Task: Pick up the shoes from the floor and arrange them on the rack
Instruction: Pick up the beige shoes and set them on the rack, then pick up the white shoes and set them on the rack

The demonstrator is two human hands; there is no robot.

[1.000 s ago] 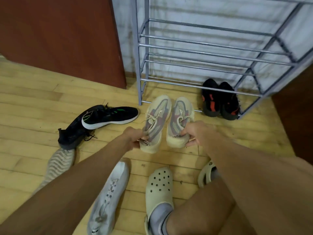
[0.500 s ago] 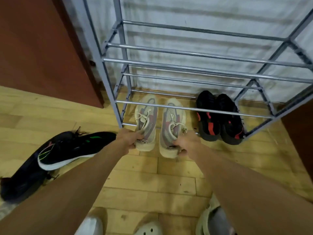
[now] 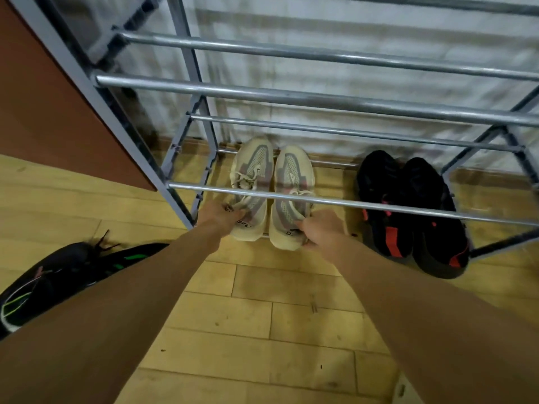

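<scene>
Closest, two bare forearms reach forward over the wooden floor (image 3: 262,316). Behind and left of the left forearm a black shoe with green marks (image 3: 58,275) lies on the boards, well apart from the rack and partly hidden by the arm.

Further out, the left hand (image 3: 217,212) has its fingers curled into the heel opening of the left cream shoe (image 3: 250,176) and pinches the collar there. The right hand (image 3: 320,230), just to its right, grips the heel of the right cream shoe (image 3: 291,176) with curled fingers; the fingertips are tucked out of sight.

Beyond the hands, the two cream shoes sit side by side on the lowest level of the rack (image 3: 291,96), touching or almost so, with toes pointing away and heels overhanging its front edge. A silver crossbar runs across just above the laces.

Right of the right hand a black-and-red pair (image 3: 408,205) stands on the same level, near the cream pair but apart from it.

Farther on, more bars rise in tiers. Left of the left hand is a brown panel (image 3: 43,112), and a pale ribbed wall (image 3: 320,24) lies behind the rack.
</scene>
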